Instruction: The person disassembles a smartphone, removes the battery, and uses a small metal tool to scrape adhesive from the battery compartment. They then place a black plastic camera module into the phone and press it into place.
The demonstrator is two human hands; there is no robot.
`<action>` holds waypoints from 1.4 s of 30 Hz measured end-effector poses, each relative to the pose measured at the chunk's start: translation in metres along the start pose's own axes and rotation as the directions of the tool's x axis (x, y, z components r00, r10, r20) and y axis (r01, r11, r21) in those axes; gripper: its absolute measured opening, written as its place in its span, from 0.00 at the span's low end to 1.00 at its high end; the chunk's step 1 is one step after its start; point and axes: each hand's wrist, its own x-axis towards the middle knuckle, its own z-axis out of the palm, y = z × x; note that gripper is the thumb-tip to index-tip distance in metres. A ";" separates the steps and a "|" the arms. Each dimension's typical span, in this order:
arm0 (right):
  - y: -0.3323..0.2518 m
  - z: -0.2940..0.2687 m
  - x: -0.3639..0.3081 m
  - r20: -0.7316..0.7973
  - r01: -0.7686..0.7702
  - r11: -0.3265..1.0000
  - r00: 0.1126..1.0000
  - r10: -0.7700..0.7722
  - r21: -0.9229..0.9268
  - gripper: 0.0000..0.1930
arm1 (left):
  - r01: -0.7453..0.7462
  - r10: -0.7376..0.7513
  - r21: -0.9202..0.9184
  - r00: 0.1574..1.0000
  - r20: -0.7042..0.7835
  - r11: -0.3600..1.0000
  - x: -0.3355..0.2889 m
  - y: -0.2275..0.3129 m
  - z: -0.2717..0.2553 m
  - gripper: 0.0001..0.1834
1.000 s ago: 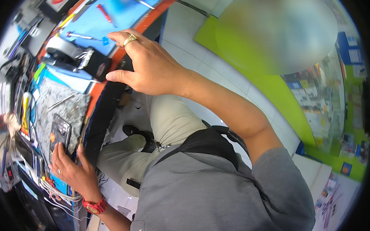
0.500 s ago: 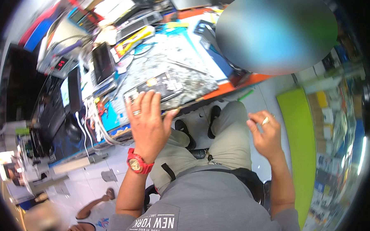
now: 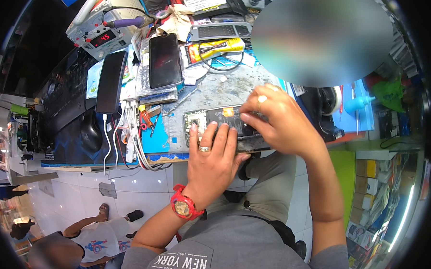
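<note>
Pale tiled floor (image 3: 152, 178) on the near side, then a cluttered bench (image 3: 175, 157): power supply (image 3: 104, 39) and two dark phones (image 3: 164, 62) far to the left, yellow packet (image 3: 216, 49) beyond the grey work mat (image 3: 209, 94), blue bottle (image 3: 360, 104) over to the right. Flat on the mat, close to its near edge, an uncovered phone (image 3: 215, 117), circuit board (image 3: 192, 119) bare at the left end, orange label (image 3: 228, 112) on the dark part to the right. Left hand (image 3: 214, 156) spread across the near side of the phone, fingertips resting on top, not wrapped round. Right hand (image 3: 282, 117) arched over the right end, thumb and forefinger close together at the dark part; impossible to tell of anything pinched between them. Hands near each other, narrowly apart, both busy with the same phone. Judging by the pose, a stage of steadying with the left while picking or lifting with the right. Probably calling for light, even pressure on the left, a precise fingertip grip on the right, and care around the bare board.
</note>
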 end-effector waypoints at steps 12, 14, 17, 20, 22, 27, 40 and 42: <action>0.016 0.022 0.095 0.538 0.013 0.994 0.842 0.050 -0.113 0.04 | -0.007 0.008 -0.023 0.999 0.041 1.000 0.000 -0.003 -0.003 0.34; 0.015 0.023 0.098 0.551 0.009 0.989 0.831 0.075 -0.147 0.04 | -0.005 0.006 -0.022 0.999 0.051 1.000 0.002 -0.004 -0.004 0.34; 0.016 0.026 0.099 0.545 0.037 0.986 0.837 0.057 -0.160 0.05 | -0.004 0.006 -0.025 0.998 0.060 1.000 0.003 -0.004 -0.004 0.33; 0.018 0.027 0.102 0.571 0.105 0.974 0.820 0.030 -0.202 0.05 | -0.005 0.007 -0.029 0.998 0.066 1.000 0.003 -0.004 -0.006 0.33; 0.014 0.028 0.106 0.592 0.150 0.958 0.806 0.025 -0.246 0.05 | -0.005 0.007 -0.029 0.998 0.064 1.000 0.004 -0.004 -0.005 0.33; -0.008 0.023 0.119 0.679 0.257 0.904 0.733 0.047 -0.341 0.08 | 0.010 -0.008 -0.030 0.999 0.050 1.000 0.003 -0.004 -0.004 0.33; 0.005 0.020 0.115 0.688 0.413 0.841 0.722 -0.069 -0.349 0.07 | 0.016 -0.013 -0.054 0.999 0.053 0.998 0.004 -0.004 -0.005 0.32; 0.013 0.018 0.110 0.673 0.406 0.846 0.735 -0.078 -0.346 0.07 | 0.016 -0.013 -0.057 0.999 0.053 0.998 0.004 -0.003 -0.005 0.32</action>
